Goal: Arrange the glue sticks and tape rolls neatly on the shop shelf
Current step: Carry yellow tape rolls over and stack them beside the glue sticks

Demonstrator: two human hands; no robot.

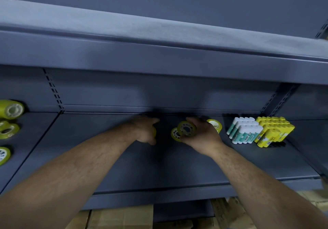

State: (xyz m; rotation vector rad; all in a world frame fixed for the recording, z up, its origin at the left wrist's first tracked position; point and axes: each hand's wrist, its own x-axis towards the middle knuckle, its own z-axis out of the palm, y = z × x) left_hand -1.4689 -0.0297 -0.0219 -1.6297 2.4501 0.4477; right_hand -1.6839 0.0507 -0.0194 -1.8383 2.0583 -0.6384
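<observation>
A yellow tape roll (186, 129) sat pinched in the right grip (200, 134) near the shelf's (159, 166) back edge, a second roll (174, 134) just beside it on the left and a third roll (215, 124) past the fingers. The left grip (143, 131) was curled, a yellow sliver at its fingers — what it held could not be told. Toward the right end lay white-and-teal glue sticks (244, 131) against yellow glue sticks (273, 131). More rolls (10, 109) stood in the dark blue bay to the left; cardboard boxes (120, 216) showed below.

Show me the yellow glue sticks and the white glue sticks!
Yellow glue sticks (274, 131): head view, bundle's middle.
White glue sticks (245, 131): head view, bundle's middle.
</observation>
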